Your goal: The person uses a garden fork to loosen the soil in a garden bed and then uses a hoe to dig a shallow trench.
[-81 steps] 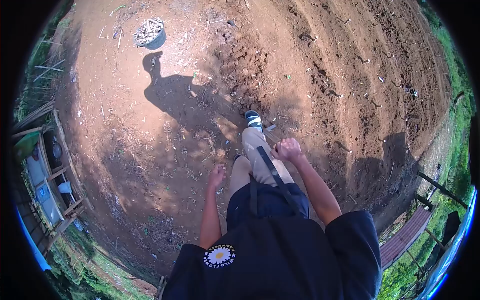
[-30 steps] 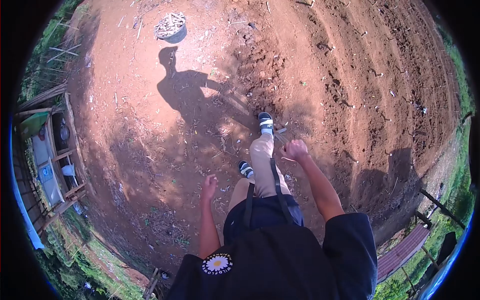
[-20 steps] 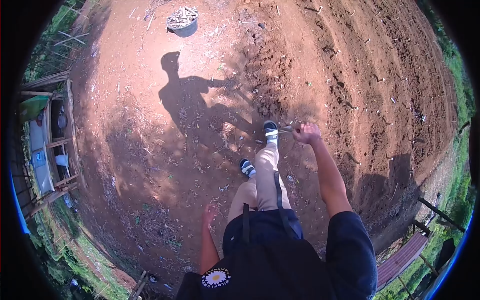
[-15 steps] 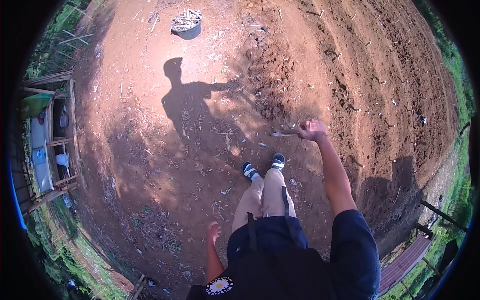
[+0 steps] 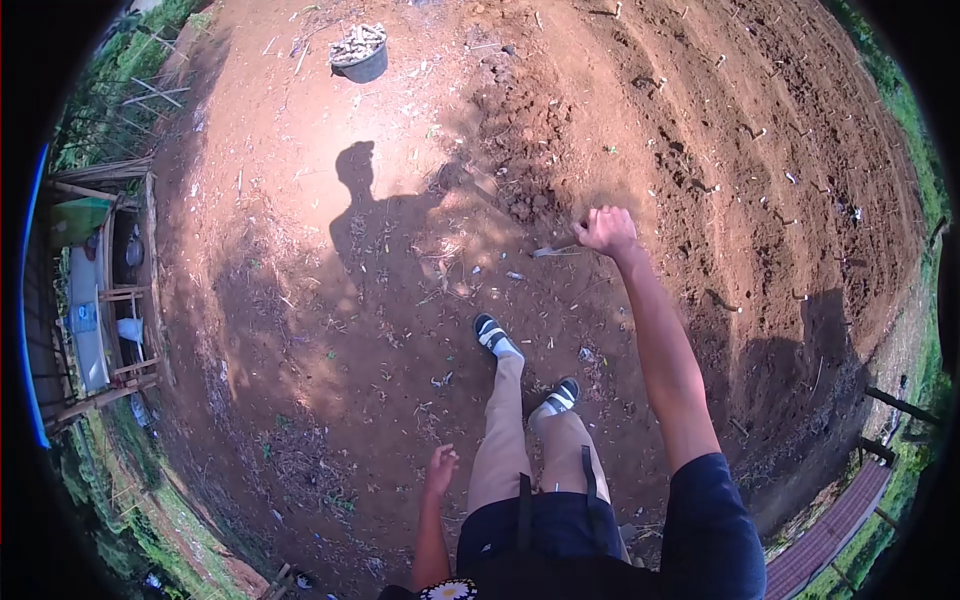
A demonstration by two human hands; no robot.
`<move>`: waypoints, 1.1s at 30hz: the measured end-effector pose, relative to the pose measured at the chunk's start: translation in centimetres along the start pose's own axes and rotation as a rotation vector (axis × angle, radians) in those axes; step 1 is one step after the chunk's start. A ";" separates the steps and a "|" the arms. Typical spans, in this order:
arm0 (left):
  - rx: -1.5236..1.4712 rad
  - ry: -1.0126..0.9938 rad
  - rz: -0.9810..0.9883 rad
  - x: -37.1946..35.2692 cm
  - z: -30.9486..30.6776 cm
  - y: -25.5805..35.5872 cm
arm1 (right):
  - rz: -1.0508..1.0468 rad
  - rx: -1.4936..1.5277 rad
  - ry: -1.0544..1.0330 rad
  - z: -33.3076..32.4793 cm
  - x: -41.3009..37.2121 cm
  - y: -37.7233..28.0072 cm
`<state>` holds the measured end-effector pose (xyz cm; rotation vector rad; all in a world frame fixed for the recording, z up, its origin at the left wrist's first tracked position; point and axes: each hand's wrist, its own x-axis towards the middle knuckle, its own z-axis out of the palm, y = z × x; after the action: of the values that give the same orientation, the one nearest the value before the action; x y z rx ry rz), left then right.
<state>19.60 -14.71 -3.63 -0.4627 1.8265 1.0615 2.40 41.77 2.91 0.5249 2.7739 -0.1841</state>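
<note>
My right hand (image 5: 604, 229) is stretched forward and closed around a thin, pale stick-like piece (image 5: 552, 251) that points left from the fist. My left hand (image 5: 440, 469) hangs low beside my hip with loose fingers and nothing in it. I stand on bare red soil; my left foot (image 5: 491, 333) is ahead, my right foot (image 5: 560, 395) behind. A dark bucket (image 5: 359, 55) heaped with cut stem pieces stands far ahead at the top.
Furrowed rows of tilled soil (image 5: 760, 150) with small stakes lie to the right. A wooden rack with containers (image 5: 100, 290) runs along the left edge. Grass and a brown bench or roof (image 5: 830, 530) border the lower right. My shadow (image 5: 380, 220) falls ahead.
I have walked forward, the bucket drawing nearer. My right arm swung from my thigh out in front, still gripping the stick. My left hand swung back beside my hip.
</note>
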 end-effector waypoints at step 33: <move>0.186 0.062 -0.170 -11.2 2.2 -13.9 | -0.148 -0.020 -0.268 11.3 -20.3 -3.7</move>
<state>35.86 -21.98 -0.83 -0.5334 1.8828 0.7620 22.12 29.47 -0.92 0.2668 2.5486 -0.2413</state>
